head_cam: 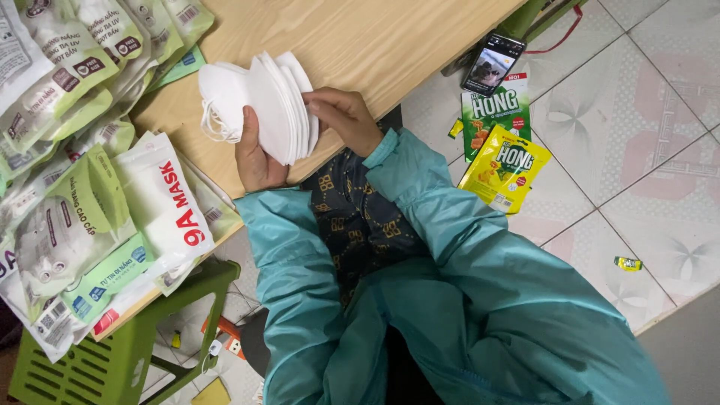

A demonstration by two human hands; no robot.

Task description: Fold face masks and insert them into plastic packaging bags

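The left hand holds a stack of white face masks just above the near edge of the wooden table. Its fingers are wrapped around the bottom of the stack, and the thumb lies up the front. The masks stand on their edges like pages in a book, with the thin sides facing the person. The long side of the stack runs left to right along the table edge, and white ear loops hang out at its left end. The right hand is at the right end of the stack. Its fingertips are pinched narrow on the last mask there, so this hand is the nearer one to that end mask. Nothing sits between the two hands and the masks. Left of the stack, a big pile of flat mask packets in white and green covers that side of the table and hangs over a green plastic stool. Right of the stack, down on the tiled floor, lie a phone, a green snack bag, a yellow snack bag and a small candy wrapper. The person wears teal jacket sleeves.
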